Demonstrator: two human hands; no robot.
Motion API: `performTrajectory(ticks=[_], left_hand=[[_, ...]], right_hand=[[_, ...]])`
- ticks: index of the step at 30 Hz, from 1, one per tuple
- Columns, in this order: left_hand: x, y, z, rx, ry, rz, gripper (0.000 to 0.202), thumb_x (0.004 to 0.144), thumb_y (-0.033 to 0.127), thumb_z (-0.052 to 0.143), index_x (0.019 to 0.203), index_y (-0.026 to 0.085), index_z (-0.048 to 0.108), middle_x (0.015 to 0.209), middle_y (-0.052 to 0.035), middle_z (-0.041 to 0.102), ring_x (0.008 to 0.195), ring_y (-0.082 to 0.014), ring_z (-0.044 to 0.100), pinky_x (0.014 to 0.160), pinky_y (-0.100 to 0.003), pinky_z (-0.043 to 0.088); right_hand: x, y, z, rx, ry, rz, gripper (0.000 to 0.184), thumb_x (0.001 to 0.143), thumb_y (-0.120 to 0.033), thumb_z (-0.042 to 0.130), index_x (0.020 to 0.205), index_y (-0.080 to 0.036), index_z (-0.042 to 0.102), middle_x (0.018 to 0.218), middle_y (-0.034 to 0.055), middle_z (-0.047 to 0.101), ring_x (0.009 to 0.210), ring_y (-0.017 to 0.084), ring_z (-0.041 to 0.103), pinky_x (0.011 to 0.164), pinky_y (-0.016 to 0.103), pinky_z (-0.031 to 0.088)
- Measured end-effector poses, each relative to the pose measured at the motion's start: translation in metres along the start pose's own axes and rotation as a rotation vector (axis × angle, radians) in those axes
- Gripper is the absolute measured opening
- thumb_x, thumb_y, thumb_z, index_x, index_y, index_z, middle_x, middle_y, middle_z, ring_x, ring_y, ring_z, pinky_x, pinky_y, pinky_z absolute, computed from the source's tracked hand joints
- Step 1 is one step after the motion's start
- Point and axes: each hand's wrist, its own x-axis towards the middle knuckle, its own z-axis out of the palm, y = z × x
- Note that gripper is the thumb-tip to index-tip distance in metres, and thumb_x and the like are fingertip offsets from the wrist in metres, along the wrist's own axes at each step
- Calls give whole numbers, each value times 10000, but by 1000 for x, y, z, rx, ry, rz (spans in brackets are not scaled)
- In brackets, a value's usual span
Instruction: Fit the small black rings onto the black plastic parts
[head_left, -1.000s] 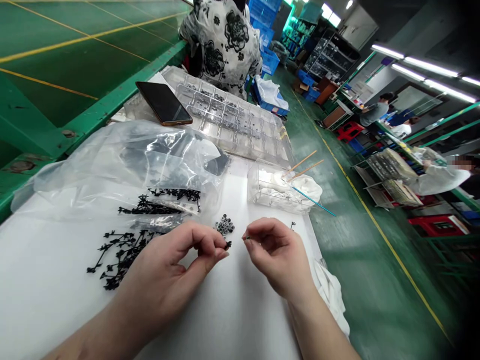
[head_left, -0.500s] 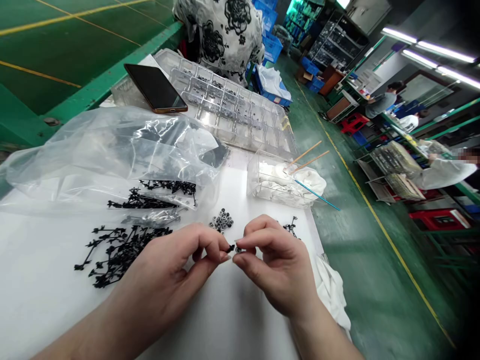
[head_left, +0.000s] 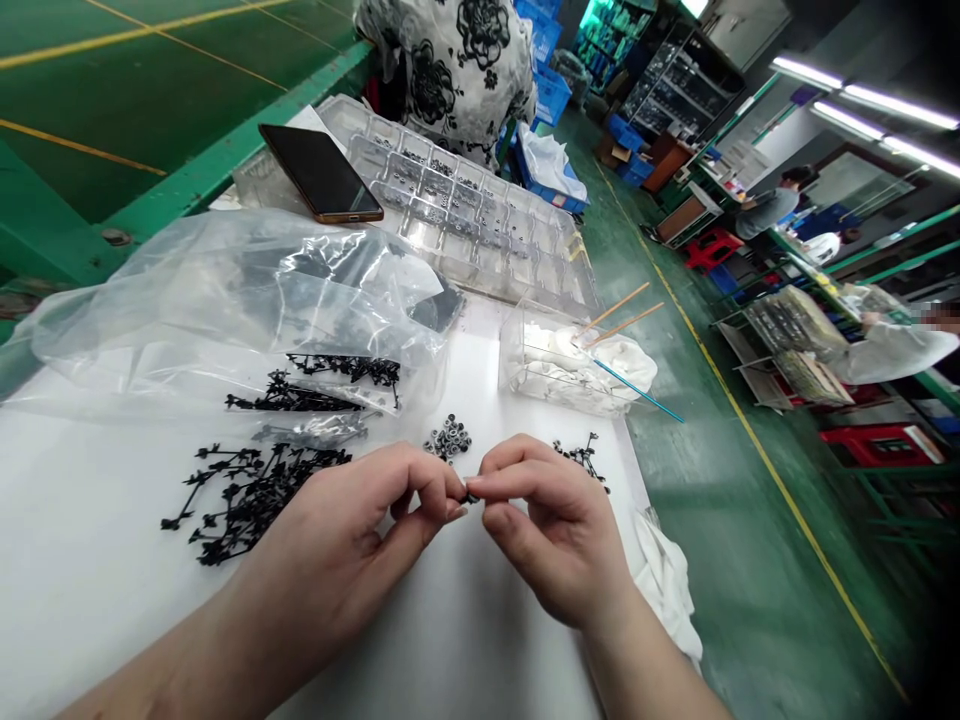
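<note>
Left hand and right hand, fingers pinched narrow on a tiny black part above the white bench; risk of a drop among the nearby grey rings or black sprues from any slip of pressure

"What is the small black piece between the left hand and right hand?"
"Too small to tell, and the hands hide most of it."
"And the co-worker in the floral top?"
"Cut off by the top edge."
</note>
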Motion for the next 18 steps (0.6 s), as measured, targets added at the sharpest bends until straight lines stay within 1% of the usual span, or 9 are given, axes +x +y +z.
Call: performTrajectory(ticks=[4, 7, 8, 10, 14, 16, 18], left_hand=[[-2, -1, -1, -7, 1, -6, 247, 1000, 72, 583, 863, 277, 564, 933, 108, 787, 824, -82, 745, 750, -172, 535], [-3, -5, 0, -18, 4, 21, 245, 1017, 70, 554, 890, 280, 559, 980, 81, 770, 885, -104, 724, 790, -197, 524], [-4, -6, 1, -20, 9, 35, 246, 1020, 65, 535, 905, 281, 562, 993, 71, 760, 912, -112, 714, 810, -207, 520], [-5, -8, 2, -7, 14, 48, 257, 1025, 54, 498, 923, 280, 567, 1001, 52, 737, 951, -126, 695, 844, -225, 512], [-7, -10, 4, 76, 36, 30, 250, 1037, 64, 501, 912, 274, 554, 952, 44, 711, 907, -138, 682, 815, -238, 501], [-8, -10, 4, 116, 54, 21, 221, 1034, 85, 533, 933, 280, 556, 953, 42, 713, 886, -148, 687, 804, -249, 510], [-8, -10, 5, 133, 78, -8, 157, 1031, 136, 592, 994, 288, 582, 997, 29, 724, 866, -162, 693, 792, -264, 531]], right_hand=[[2, -2, 2, 11, 25, 63, 98, 934, -198, 809, 1000, -266, 832, 912, 34, 738, 814, 160, 700, 712, 291, 562], [3, -2, 4, 1, 18, 101, 139, 924, -217, 826, 1056, -260, 827, 903, 36, 773, 798, 165, 722, 713, 292, 579], [3, -3, 5, -21, 9, 87, 165, 930, -211, 818, 1089, -256, 826, 918, 42, 792, 809, 168, 737, 727, 293, 589], [3, -3, 6, -94, 1, 11, 194, 938, -176, 795, 1118, -241, 824, 943, 56, 818, 830, 170, 763, 750, 286, 606], [3, -5, 8, -263, 30, -147, 195, 917, -93, 772, 1074, -202, 813, 899, 64, 814, 772, 152, 764, 664, 236, 596], [3, -6, 9, -299, 25, -170, 174, 911, -84, 768, 1039, -198, 797, 872, 57, 804, 745, 153, 754, 638, 237, 589], [2, -8, 8, -286, 23, -159, 142, 916, -98, 769, 1011, -203, 781, 844, 49, 794, 721, 156, 743, 627, 247, 584]])
